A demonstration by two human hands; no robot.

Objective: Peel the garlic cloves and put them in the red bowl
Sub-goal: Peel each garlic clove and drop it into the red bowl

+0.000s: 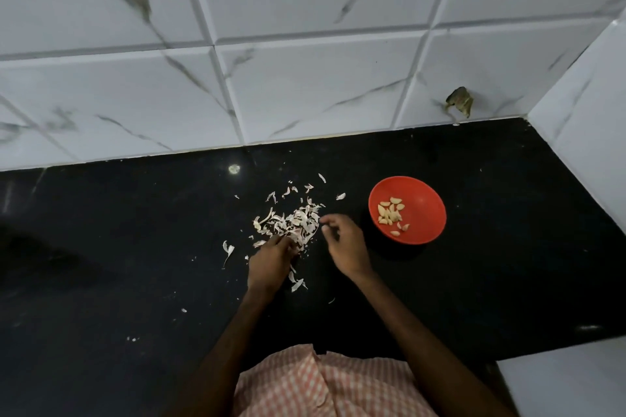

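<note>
Where the left hand (271, 262) digs its curled fingertips into the heap of pale papery garlic skins (298, 222), its grip is hidden, so I cannot tell whether it pinches a clove. Just right of it, the right hand (345, 247) hovers with loosely bent fingers and nothing seen in them. The round red plastic bowl (428, 213), holding peeled cream garlic cloves (389, 213), sits near that hand, further right. The glossy black stone countertop (135, 247) lies open to the left. White veined wall tiles (305, 78) bound it far and right.
</note>
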